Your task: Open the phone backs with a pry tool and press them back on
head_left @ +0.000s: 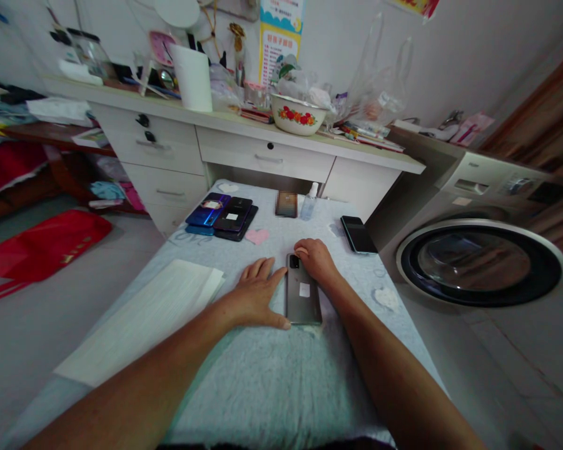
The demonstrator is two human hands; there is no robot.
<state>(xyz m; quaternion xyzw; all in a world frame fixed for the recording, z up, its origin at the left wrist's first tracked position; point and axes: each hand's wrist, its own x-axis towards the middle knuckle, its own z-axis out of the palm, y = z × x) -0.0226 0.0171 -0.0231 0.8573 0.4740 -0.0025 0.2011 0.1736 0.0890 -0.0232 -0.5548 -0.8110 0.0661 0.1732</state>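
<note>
A grey phone (304,306) lies back up on the cloth-covered table (263,387), with a small white label and a dark camera block at its top left. Beside its left edge, my left hand (259,297) rests with fingers spread, its thumb by the lower left corner. Curled at the phone's top right is my right hand (315,259); its fingers are bent around something pale, too small to make out. Stacked phones (232,215), blue and black, lie at the table's back left. A dark phone (358,235) lies at the right edge.
Behind the grey phone stand a clear spray bottle (308,203) and a brown card-like item (286,204). White folded sheets (154,319) cover the table's left side. A white cabinet (263,147) is beyond, with a washing machine (478,250) at the right.
</note>
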